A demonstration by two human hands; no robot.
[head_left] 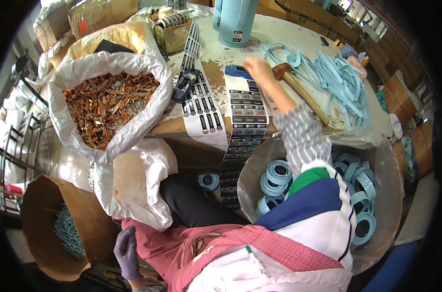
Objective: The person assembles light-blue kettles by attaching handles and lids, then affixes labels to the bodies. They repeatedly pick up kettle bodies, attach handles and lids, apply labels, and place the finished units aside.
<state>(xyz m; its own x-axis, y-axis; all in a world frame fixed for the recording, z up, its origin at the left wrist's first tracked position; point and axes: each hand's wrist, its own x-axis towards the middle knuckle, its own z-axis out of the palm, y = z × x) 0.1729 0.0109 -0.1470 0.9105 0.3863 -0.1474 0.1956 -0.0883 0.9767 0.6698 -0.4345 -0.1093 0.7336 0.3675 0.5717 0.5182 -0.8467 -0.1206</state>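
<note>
My right hand (258,69) reaches far across the worktop (216,53), fingers pinching the blue label dispenser (239,72) beside the hammer (298,90). My gloved left hand (127,252) hangs near, fingers loosely curled, empty.

I see a factory packing workshop: white sacks of brown metal parts (109,104), stacked cardboard boxes (101,14), black label strips (247,114).

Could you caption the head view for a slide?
Right hand reaches a label strip beside a hammer; gloved left hand hangs low.
</note>
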